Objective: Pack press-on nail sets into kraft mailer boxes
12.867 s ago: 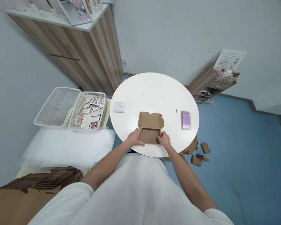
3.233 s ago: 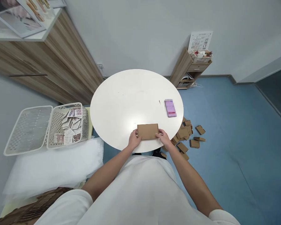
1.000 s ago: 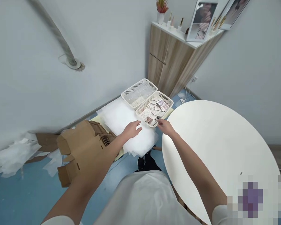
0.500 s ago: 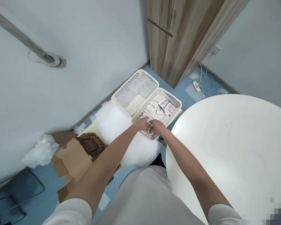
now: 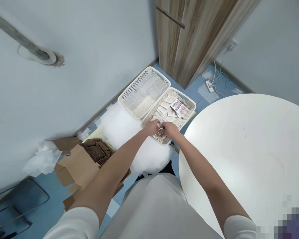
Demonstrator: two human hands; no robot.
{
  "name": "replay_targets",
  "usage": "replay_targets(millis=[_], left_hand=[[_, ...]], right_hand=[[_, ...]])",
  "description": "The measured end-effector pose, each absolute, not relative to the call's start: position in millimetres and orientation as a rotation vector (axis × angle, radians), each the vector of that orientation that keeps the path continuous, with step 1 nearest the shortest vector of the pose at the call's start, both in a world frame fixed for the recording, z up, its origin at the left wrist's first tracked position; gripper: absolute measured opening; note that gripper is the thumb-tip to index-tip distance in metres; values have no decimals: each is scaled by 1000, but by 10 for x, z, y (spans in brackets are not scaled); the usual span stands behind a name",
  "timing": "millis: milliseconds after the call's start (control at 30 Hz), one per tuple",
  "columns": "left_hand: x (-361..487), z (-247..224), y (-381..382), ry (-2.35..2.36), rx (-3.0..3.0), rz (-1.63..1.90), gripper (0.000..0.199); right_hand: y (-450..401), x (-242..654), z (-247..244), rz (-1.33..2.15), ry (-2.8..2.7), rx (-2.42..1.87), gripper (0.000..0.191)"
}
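Both my hands meet over the near part of a cream perforated basket (image 5: pixel 192 105) that holds many small printed cards (image 5: pixel 176 105). My left hand (image 5: pixel 152 127) has its fingers pinched together at the basket's left side. Close beside it, my right hand (image 5: pixel 170 129) is also closed, its fingertips almost touching those of the left. Something small and pale lies between the fingertips, too small to make out. Below the hands, reddish-brown patterned pieces (image 5: pixel 160 134) lie in the basket. A second cream basket (image 5: pixel 122 103) with clear plastic packs (image 5: pixel 149 87) adjoins it on the upper left.
White bulging bags (image 5: pixel 119 124) lie under and beside the baskets. An open cardboard box (image 5: pixel 77 164) with brown folded items (image 5: pixel 97 151) is at the left. A round white table (image 5: pixel 239 142) fills the right; a wooden cabinet (image 5: pixel 189 43) stands behind. A power strip (image 5: pixel 209 86) lies on the floor.
The view has shifted slightly. My hands have moved a little up in the picture, and the brown-dotted piece that showed between them now appears below them in the basket.
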State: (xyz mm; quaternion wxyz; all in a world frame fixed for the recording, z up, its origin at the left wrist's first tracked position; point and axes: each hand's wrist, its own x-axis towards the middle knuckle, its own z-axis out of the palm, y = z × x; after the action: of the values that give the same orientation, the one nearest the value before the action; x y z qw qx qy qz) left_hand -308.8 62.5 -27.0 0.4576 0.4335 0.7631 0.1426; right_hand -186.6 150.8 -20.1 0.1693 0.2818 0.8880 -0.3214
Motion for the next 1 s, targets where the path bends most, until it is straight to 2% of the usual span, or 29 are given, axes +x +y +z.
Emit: replay_targets(millis=[100, 300, 467, 667, 867, 1000], left_hand=[[-3094, -275, 600, 1872, 1076, 584, 39], [-3110, -90, 420, 1812, 912, 1107, 38], [-2903, 133, 113, 1597, 714, 1404, 26], [-2347, 478, -99, 1362, 654, 1383, 24], [-1679, 677, -146, 1087, 675, 1075, 33], [-1064, 642, -123, 1050, 789, 877, 32]], right_hand=[[1507, -1838, -157, -1070, 2603, 929, 14], [1433, -1694, 154, -1617, 2495, 1182, 3], [1214, -1385, 558, -2110, 2296, 1347, 15], [809, -743, 920, -2397, 2056, 1531, 25], [420, 188, 1009, -2545, 1887, 1908, 30], [183, 914, 957, -2549, 1772, 2224, 32]])
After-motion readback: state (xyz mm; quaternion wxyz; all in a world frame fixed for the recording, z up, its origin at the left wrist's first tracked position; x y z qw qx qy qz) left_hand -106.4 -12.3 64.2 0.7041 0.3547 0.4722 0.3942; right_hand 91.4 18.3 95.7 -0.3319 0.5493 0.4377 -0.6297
